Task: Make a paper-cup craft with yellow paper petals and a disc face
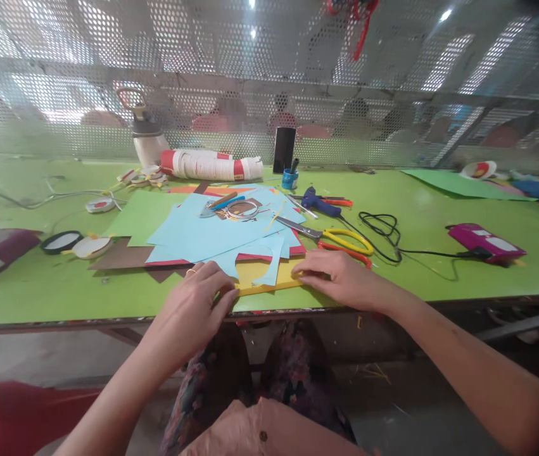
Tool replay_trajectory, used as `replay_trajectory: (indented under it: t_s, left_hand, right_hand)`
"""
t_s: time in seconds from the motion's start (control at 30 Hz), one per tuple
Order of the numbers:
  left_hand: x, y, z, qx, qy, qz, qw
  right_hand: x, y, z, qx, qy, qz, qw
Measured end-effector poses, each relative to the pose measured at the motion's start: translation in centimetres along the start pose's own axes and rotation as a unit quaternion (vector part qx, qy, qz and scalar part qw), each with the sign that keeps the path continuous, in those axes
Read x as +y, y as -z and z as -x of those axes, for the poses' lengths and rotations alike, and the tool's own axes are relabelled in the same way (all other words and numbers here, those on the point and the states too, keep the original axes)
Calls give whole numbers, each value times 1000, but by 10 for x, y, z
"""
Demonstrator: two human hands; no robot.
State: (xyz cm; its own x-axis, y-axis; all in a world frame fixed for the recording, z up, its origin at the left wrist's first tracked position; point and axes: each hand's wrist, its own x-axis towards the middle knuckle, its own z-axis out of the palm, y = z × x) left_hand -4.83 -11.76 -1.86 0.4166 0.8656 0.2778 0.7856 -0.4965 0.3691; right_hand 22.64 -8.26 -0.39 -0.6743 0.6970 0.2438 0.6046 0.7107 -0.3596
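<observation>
A yellow paper strip (269,289), seemingly a folded edge of yellow paper, lies along the near side of the paper pile. Its left end is pinched between the thumb and fingers of my left hand (202,297), which wears a ring. At the other end, my right hand (340,278) grips the same strip with thumb and fingertips. Between and beyond my hands are light blue paper sheets (193,225), one with a curved cut-out. Yellow-handled scissors (345,239) rest just past my right hand, with an orange handle beneath them.
A blue glue gun (321,204) with a black cord lies right of the papers, near a purple power box (488,242). Stacked paper cups (212,166), a phone (284,150) and a bottle (148,139) stand behind. A black-rimmed disc (61,242) is at left.
</observation>
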Motion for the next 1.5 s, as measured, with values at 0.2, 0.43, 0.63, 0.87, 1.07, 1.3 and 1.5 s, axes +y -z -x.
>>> replay_trajectory:
  t_s: [0.2,0.43,0.63,0.87,1.07,1.3,1.5]
  left_hand:
    - [2,-2,0,-1,-17,-12,1000]
    - [2,-5,5,28,-38,-1,999]
    - [1,-7,4,40,-42,12,998]
    - [2,-8,2,44,-28,-11,999]
    - [1,-10,-1,44,-30,-8,999]
    - [9,-12,1,53,-45,-35,997]
    - [6,-16,-2,55,-47,-22,997]
  right_hand:
    - [-13,6,-15,-49,-34,32,998]
    - [-24,-14,-37,30,19,96,995]
    - [-11,-1,-73,118,-28,-38,992]
    - [26,21,-120,175,-214,-277,920]
    - [35,1,-135,154,-274,-324,892]
    - [29,-12,-137,154,-264,-327,894]
    - [20,12,-61,193,-214,-253,924]
